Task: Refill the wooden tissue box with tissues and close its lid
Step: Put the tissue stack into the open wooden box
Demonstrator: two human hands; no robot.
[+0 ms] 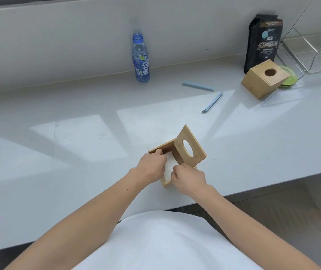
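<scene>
A wooden tissue box (166,183) stands on the white counter near its front edge. Its lid (189,147), a square board with an oval hole, is raised and tilted up at the box's far right side. White tissues (169,165) lie inside the box. My left hand (151,166) reaches into the box from the left, fingers pressed on the tissues. My right hand (188,178) comes in from the right, fingertips pinching the tissues' near edge. Both hands hide much of the box's inside.
A second wooden box (263,80) with a round hole sits at the back right, by a green dish (289,77), a black bag (261,41) and a clear rack (311,45). A blue bottle (140,59) stands at the back. Two light blue strips (197,86) lie between.
</scene>
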